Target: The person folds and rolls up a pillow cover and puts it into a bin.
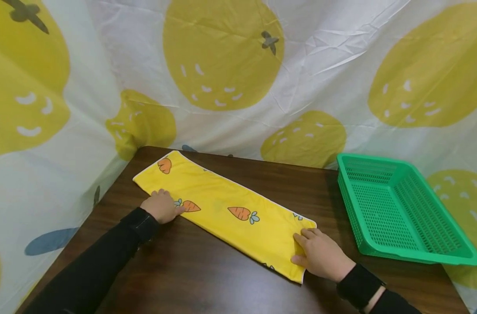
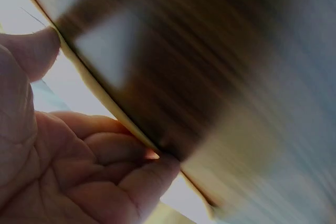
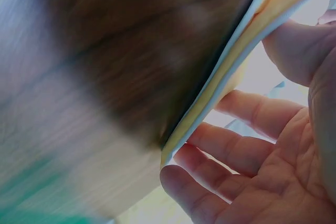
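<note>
A yellow cloth (image 1: 219, 198) with a carrot print and white edging lies folded into a long strip, slanting across the brown table. On its near long edge, toward the left, rests my left hand (image 1: 161, 206); the left wrist view shows the thumb and fingertips (image 2: 157, 174) touching that edge. My right hand (image 1: 322, 253) lies over the cloth's right short end with its fingers extended. In the right wrist view, stacked layers of the cloth (image 3: 223, 72) show along the edge, beside the fingers (image 3: 231, 150). The fingertips' undersides are partly hidden in the head view.
A green plastic basket (image 1: 409, 257) with perforated walls stands at the table's right side, beyond my right hand. Behind and to the left of the table (image 1: 207, 270) hangs a white curtain (image 1: 336, 65) printed with large yellow fruit.
</note>
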Available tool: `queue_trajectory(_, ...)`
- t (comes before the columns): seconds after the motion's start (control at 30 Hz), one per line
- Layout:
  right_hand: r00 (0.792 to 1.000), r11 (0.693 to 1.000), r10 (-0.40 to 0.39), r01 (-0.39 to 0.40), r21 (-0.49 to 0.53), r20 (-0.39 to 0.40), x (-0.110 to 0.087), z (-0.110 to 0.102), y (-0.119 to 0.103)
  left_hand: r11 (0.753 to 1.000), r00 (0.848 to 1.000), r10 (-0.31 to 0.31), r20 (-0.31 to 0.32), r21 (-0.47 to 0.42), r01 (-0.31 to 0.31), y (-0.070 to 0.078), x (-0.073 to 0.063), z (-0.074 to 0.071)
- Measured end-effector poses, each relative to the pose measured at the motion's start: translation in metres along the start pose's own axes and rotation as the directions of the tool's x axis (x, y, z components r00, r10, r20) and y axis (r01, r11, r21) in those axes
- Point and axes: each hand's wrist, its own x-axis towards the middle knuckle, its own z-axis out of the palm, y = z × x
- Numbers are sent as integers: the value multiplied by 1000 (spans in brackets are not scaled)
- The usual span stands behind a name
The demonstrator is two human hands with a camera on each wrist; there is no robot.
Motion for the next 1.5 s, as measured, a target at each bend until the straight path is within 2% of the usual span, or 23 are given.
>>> queue_trajectory(0.33,995,996,-88,89,15,-50,-10,1,-12,1000,998,5,65,1,-5,-36,16,-8)
queue_trajectory(0.43,988,991,-136,137,-1,-79,-11,0,-14,1000,996,10,89,5,-11,-47,25,-8)
queue_trajectory(0.5,981,986,-164,163,-20,-100,-12,0,-15,1000,997,4,79,24,-6,-60,37,0)
queue_trajectory(0.57,976,982,-188,185,-34,-110,-12,0,-16,999,996,-1,87,32,-1,-64,38,0)
queue_trajectory(0.67,974,979,-204,201,-34,-101,-12,0,-17,999,996,-9,84,37,6,-65,36,-4)
queue_trajectory(0.73,973,978,-210,208,-24,-97,-10,1,-17,1000,995,-10,103,25,7,-57,25,-15)
queue_trajectory(1.0,987,987,-133,140,77,-91,5,-1,1,1000,996,-20,90,-11,21,-59,25,-12)
queue_trajectory(1.1,990,985,-103,114,128,-92,14,-3,5,1000,999,26,34,-7,-26,-53,23,-11)
queue_trajectory(1.17,992,982,-83,98,159,-98,19,-4,6,995,993,101,-59,15,-100,-39,17,-10)
queue_trajectory(1.2,991,981,-79,96,167,-106,20,-4,7,989,983,145,-113,27,-143,-28,12,-9)
queue_trajectory(1.23,990,981,-83,102,165,-118,22,-5,8,978,963,208,-172,51,-202,-15,7,-7)
queue_trajectory(1.3,986,982,-89,111,154,-140,24,-4,9,941,903,338,-264,100,-323,18,-7,-2)
queue_trajectory(1.33,984,981,-96,120,151,-153,25,-4,10,912,864,411,-291,121,-393,37,-15,2)
queue_trajectory(1.37,981,980,-103,128,149,-165,26,-4,10,873,818,487,-306,140,-467,56,-25,5)
queue_trajectory(1.4,979,980,-108,134,150,-173,27,-4,11,833,779,551,-298,151,-532,77,-35,7)
queue_trajectory(1.43,979,979,-105,133,154,-177,28,-4,12,784,733,619,-282,166,-599,97,-44,10)
queue_trajectory(1.5,980,976,-101,131,174,-171,30,-5,14,700,665,713,-222,170,-693,137,-63,16)
